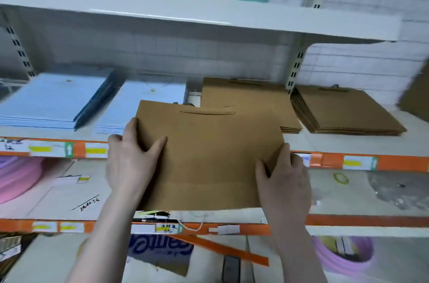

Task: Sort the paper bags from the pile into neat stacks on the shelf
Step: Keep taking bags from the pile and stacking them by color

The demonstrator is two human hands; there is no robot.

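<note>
Brown paper bag (pixel 209 155) gripped by left hand (pixel 130 162) and right hand (pixel 285 183).

This looks like a shop or its stockroom: white metal shelving (pixel 199 18) hangs on slotted wall uprights (pixel 296 67), and the orange shelf-edge strips (pixel 392 163) carry small white and yellow price labels (pixel 96 150). Goods lie in flat, repeated stacks, with brown paper bags (pixel 343 111) beside stacks of pale blue bags (pixel 53 97) on the same level. The lower shelves hold coils of pink tubing (pixel 16 178) and clear plastic packets (pixel 394 190), each with a label strip in front
</note>
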